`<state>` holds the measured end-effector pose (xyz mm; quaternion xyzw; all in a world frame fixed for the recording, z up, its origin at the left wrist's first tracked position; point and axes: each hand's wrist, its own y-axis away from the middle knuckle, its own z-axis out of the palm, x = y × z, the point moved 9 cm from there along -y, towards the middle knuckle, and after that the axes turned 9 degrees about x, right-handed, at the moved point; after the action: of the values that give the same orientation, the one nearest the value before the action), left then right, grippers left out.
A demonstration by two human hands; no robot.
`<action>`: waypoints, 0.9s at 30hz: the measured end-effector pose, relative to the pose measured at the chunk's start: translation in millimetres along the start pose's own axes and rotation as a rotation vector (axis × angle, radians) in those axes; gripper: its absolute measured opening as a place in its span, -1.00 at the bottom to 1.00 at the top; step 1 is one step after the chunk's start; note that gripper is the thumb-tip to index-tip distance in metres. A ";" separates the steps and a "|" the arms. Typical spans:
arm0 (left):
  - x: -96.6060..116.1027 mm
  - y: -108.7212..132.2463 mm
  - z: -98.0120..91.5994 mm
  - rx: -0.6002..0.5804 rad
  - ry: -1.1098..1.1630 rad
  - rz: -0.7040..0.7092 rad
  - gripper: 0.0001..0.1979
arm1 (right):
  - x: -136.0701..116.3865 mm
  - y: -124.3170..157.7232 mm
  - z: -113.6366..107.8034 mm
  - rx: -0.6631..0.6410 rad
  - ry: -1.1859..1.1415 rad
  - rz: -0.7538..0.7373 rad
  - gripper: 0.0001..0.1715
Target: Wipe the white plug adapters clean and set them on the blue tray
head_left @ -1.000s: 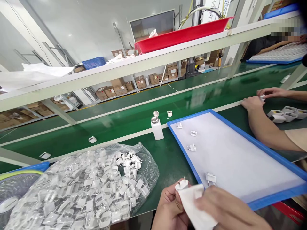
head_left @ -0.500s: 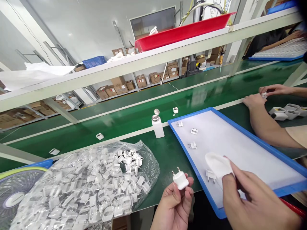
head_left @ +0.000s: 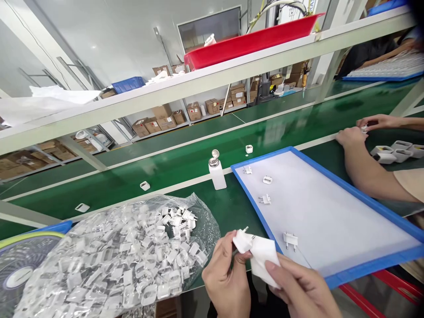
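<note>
Between the fingers of my left hand (head_left: pixel 228 274) is a white two-pin plug housing (head_left: pixel 243 241), one metal pin showing at its top. My right hand (head_left: pixel 298 282) pinches a folded white cloth (head_left: pixel 265 260), whose upper edge meets the right side of the housing and hides part of it. Both hands are closed, close together at the front edge of the bench. Several similar white plug parts lie in a clear plastic bag (head_left: pixel 213 221) to the left. A few more, such as a two-pin plug piece (head_left: pixel 290 240), rest on the blue-rimmed tray (head_left: pixel 380 201).
A white pump bottle (head_left: pixel 217 174) stands behind my hands. White housings (head_left: pixel 145 185) sit on the green conveyor belt (head_left: pixel 185 165). A fan (head_left: pixel 23 265) is at the left. To the right, a co-worker's hands (head_left: pixel 356 134) handle a small part. A shelf with a red tray (head_left: pixel 251 44) crosses above.
My right hand has moved left and down from over the tray, bringing the cloth against the plug housing. My left hand has turned the housing. The housings on the belt have shifted right.
</note>
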<state>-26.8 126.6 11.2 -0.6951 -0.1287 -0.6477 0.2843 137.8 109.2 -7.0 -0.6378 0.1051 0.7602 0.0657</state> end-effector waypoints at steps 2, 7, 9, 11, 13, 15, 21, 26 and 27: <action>14.0 -2.7 5.2 -0.039 -0.075 0.207 -0.69 | 9.6 -8.4 -24.1 0.091 -0.160 0.097 -0.62; 10.2 -3.5 33.0 -0.175 -0.102 0.246 -0.62 | 1.0 -23.2 -96.5 0.354 -0.223 0.046 -0.70; 7.8 -1.4 44.2 -0.197 -0.088 0.233 -0.62 | -5.1 -21.2 -115.1 0.412 -0.187 -0.002 -0.69; 10.4 4.7 57.9 -0.233 -0.086 0.274 -0.63 | -11.4 -16.6 -123.5 0.443 -0.081 -0.066 -0.72; 20.2 17.4 74.1 -0.302 -0.076 0.396 -0.62 | -16.1 -15.8 -113.3 0.337 0.083 -0.136 -0.74; 34.0 34.8 87.0 -0.360 -0.051 0.572 -0.60 | -14.1 -18.0 -98.5 0.188 0.220 -0.177 -0.69; 38.7 45.2 138.8 -0.459 -0.143 0.693 -0.66 | 18.0 -27.1 -156.9 0.494 0.071 0.080 -0.50; 13.4 34.5 258.7 -0.744 -0.354 0.533 -0.54 | 27.3 -25.4 -190.1 0.589 -0.134 0.164 -0.44; 11.9 36.4 277.6 -0.781 -0.368 0.532 -0.47 | 29.0 -23.0 -194.1 0.599 -0.143 0.163 -0.44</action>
<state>224.3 251.0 14.7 -0.8608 0.2568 -0.4195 0.1312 323.5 83.2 -69.2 -0.5246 0.3700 0.7411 0.1966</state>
